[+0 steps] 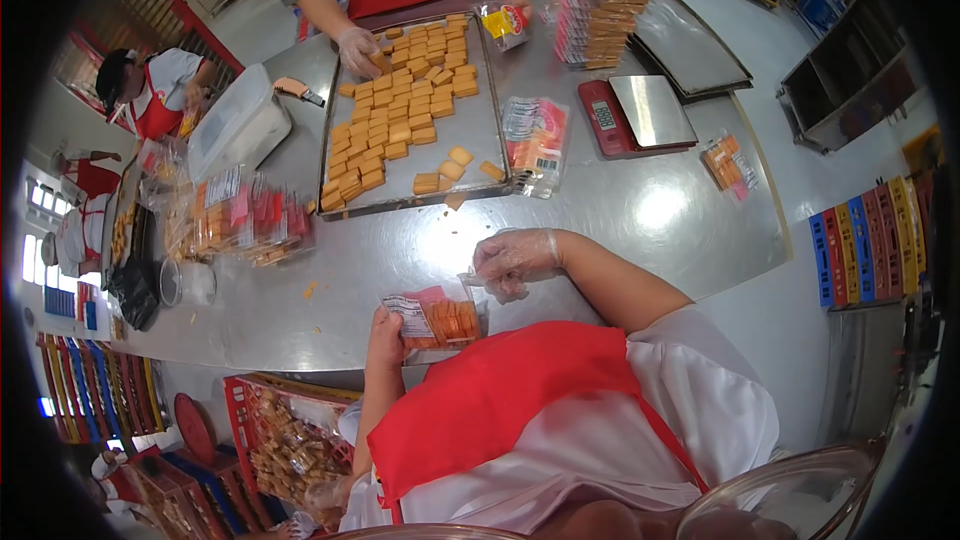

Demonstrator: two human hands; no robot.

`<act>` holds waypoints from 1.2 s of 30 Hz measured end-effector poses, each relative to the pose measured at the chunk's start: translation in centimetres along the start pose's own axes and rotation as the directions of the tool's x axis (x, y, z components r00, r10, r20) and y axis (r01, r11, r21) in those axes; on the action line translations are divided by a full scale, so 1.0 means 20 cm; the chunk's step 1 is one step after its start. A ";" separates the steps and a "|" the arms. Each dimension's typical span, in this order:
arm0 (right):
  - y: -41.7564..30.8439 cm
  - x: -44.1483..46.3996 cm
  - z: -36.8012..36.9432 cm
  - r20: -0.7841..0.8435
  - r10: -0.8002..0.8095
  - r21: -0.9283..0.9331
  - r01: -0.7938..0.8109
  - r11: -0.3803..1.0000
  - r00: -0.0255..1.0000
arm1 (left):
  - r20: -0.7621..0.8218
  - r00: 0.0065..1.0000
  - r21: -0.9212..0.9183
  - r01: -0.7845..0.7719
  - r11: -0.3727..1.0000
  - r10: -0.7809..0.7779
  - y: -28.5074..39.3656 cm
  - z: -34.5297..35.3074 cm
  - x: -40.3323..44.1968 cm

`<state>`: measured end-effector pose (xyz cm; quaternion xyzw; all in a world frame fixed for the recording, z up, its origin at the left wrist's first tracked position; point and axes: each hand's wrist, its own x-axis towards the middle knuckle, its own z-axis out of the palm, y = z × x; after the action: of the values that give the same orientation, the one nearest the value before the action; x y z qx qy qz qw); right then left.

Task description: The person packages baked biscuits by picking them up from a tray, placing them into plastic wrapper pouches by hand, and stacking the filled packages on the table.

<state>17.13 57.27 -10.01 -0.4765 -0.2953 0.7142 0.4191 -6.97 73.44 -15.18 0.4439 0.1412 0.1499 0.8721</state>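
Note:
My left hand (387, 336) is closed around the left side of a clear, printed bag of cookies (447, 322), just above my red apron. Gloved in clear plastic, my right hand (517, 258) has its fingers pinched at the bag's open upper right edge. Beyond my hands lies a metal tray (468, 135) with many rectangular cookies (400, 105) in rows and a few loose ones near its front edge. Crumbs lie on the metal table (600, 240) between the tray and my hands.
Across the table, a co-worker's gloved hand (357, 48) touches cookies; the other holds a packet (504, 24). Filled bags (250, 215) lie left, near a plastic bin (235, 125). A scale (608, 120), stacked packets (603, 15) and dark trays (690, 40) stand right.

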 end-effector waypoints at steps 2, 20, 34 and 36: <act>0.01 0.01 -0.01 0.002 -0.010 -0.006 0.010 1.000 1.000 | -0.005 1.000 -0.002 0.002 1.000 -0.002 0.01 0.01 0.00; 0.00 -0.01 0.00 -0.001 -0.001 0.047 0.001 0.999 1.000 | -0.008 1.000 -0.024 0.006 1.000 -0.006 0.00 0.01 0.00; -0.01 -0.01 0.00 0.003 -0.004 0.050 0.004 0.999 1.000 | -0.004 1.000 0.016 -0.012 1.000 0.012 0.02 0.04 0.01; -0.01 -0.01 0.00 0.006 -0.007 0.057 0.007 0.998 1.000 | -0.015 1.000 0.013 0.003 1.000 -0.003 0.02 0.02 0.01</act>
<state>17.23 57.16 -9.72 -0.4609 -0.2779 0.7224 0.4341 -6.74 73.33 -14.70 0.4481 0.1494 0.1511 0.8684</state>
